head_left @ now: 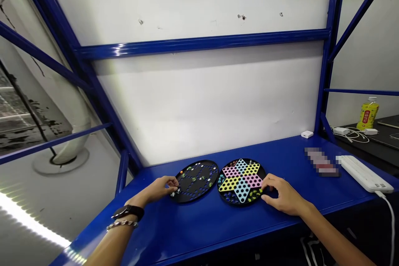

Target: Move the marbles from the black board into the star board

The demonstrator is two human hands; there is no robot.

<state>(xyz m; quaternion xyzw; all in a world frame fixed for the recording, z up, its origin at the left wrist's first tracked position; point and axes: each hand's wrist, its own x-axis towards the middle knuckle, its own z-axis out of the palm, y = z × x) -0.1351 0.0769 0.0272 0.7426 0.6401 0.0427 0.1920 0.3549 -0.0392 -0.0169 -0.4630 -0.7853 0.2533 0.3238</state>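
My left hand (pixel 166 187) is at the left rim of a black round board (pixel 190 187) with rows of holes. Its fingers are curled together beside clear glass marbles (pixel 173 194); what lies between the fingertips is hidden. A few white, green and orange marbles sit on that board. Next to it lies a Chinese checkers board (pixel 241 181) with a pink, yellow and light-blue star, and coloured marbles in the pockets around it. My right hand (pixel 279 194) is at its right rim, thumb and forefinger apart, close to yellow-green marbles (pixel 255 194).
Both boards lie on a blue table (pixel 187 232) within a blue metal frame (pixel 202 43). To the right are a white power bank (pixel 364 173) with a cable, a blurred-out object (pixel 321 162) and a small white adapter (pixel 307 134). A yellow-labelled bottle (pixel 368 114) stands on a black surface beyond.
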